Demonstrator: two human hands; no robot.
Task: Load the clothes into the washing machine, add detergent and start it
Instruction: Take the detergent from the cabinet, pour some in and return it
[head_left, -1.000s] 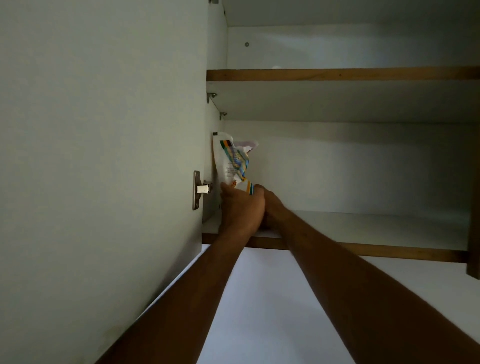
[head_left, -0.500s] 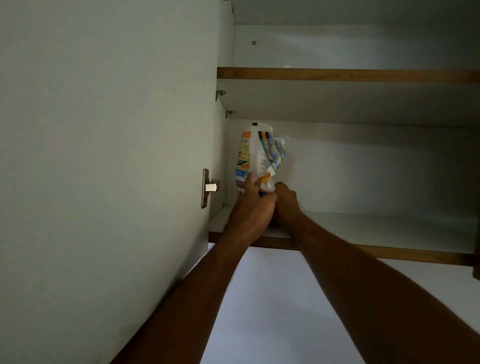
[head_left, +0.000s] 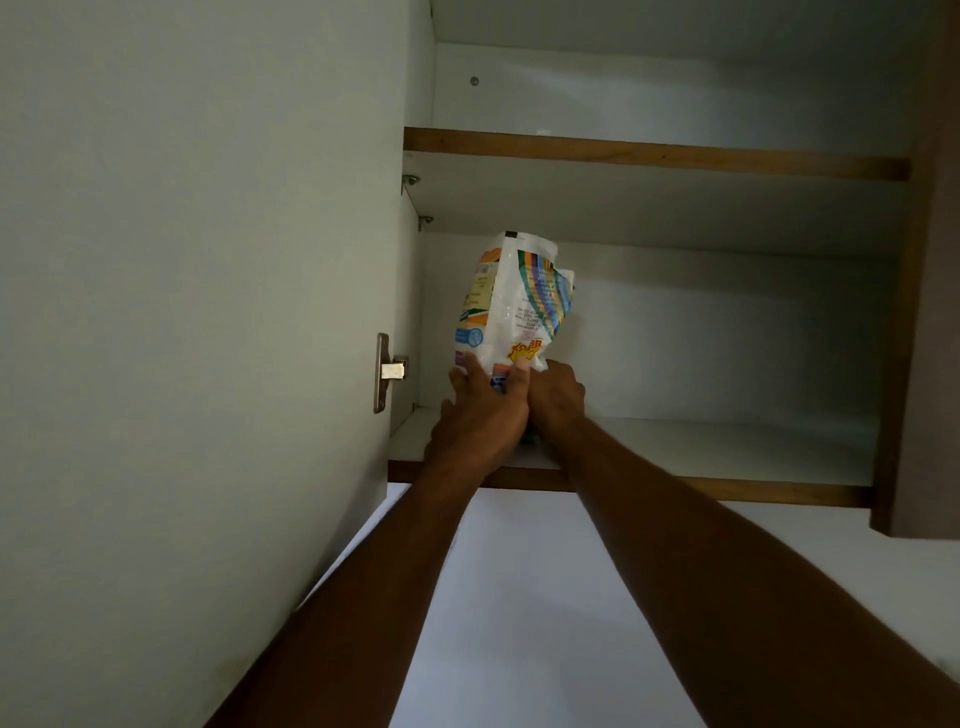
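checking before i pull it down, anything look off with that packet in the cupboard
The packet is crumpled and its print reads upside down, so it seems inverted. Both hands, left hand and right hand, grip its lower end on the bottom shelf. No spill shows.

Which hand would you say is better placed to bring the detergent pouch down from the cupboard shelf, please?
Probably the left hand: its fingers and thumb visibly wrap the base of the detergent pouch. The right hand sits behind the pouch, its fingers hidden, so its hold is unclear.
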